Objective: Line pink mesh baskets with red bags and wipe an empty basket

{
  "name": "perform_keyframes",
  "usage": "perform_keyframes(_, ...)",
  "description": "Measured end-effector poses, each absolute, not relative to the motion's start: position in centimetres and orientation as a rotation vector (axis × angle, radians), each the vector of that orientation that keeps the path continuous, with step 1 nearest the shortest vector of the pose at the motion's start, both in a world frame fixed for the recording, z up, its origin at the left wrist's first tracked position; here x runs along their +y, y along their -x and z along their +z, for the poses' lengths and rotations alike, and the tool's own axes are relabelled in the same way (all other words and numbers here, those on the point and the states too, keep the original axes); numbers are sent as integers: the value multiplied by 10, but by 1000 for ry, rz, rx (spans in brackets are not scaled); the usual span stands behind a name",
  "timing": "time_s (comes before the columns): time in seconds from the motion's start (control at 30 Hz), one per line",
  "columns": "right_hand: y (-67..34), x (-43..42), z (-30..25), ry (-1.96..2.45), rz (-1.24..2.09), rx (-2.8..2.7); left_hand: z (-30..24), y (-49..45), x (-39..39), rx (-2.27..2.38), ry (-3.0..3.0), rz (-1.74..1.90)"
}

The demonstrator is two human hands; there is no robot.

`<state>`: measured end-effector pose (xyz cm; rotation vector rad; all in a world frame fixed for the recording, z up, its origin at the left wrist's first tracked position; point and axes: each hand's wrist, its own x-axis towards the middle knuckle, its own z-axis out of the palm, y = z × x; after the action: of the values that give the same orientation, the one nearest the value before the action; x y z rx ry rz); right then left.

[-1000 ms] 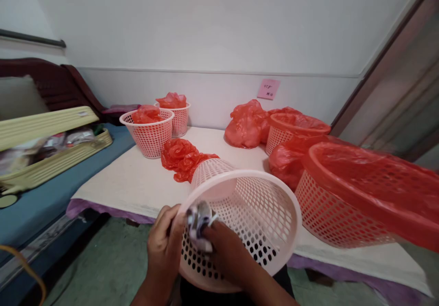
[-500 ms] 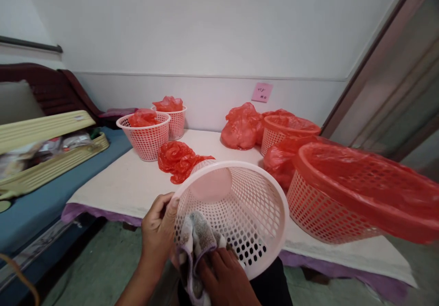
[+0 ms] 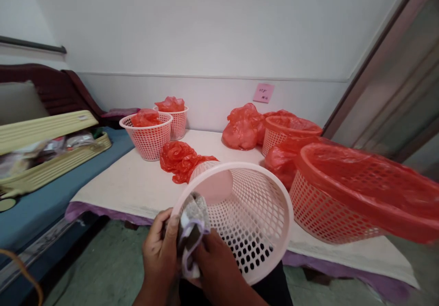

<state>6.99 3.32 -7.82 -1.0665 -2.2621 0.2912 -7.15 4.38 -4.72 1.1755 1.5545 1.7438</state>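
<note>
A pale pink perforated plastic basket point(image 3: 264, 196) lies tipped on its side, its wide mouth facing me. My left hand point(image 3: 159, 237) grips the left part of its rim, thumb toward the inside. My right hand point(image 3: 217, 260) is closed on a grey and white cloth with purple edging point(image 3: 195, 219), pressed against the inner left wall near the rim. Some of the right fingers are hidden by the cloth. Just behind the basket, a crumpled red plastic bag point(image 3: 181, 159) rests on the white-covered table.
Two baskets with red bags in them, a nearer one point(image 3: 151, 139) and a farther one point(image 3: 178, 123), stand at the back left. A large red-lined basket point(image 3: 329, 210) is close on the right, with another point(image 3: 274, 136) behind it. A knotted red bag point(image 3: 242, 127) sits near the wall.
My right hand has moved the cloth up and left along the basket's inside toward the rim. My left hand still holds the rim, and the basket has shifted slightly right in view.
</note>
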Motion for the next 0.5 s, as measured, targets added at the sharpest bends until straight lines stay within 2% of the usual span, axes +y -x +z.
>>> perform_keyframes(0.1,-85,47,-92,1325,66,-2469,-46,73,49,1505,-1156,1821)
perform_keyframes(0.2,-100,62,-99,1583,-11,-2531,-45,67,46,1434,-1239,1812)
perform_keyframes(0.3,-101,67,-99,1641,192,-2418,-46,57,41,1396,-1336,1789)
perform_keyframes(0.4,-84,61,-97,1463,462,-2242,-46,51,39,1326,-1449,1767)
perform_keyframes(0.5,-68,62,-99,1345,424,-2206,-44,52,40,1310,-1518,1738)
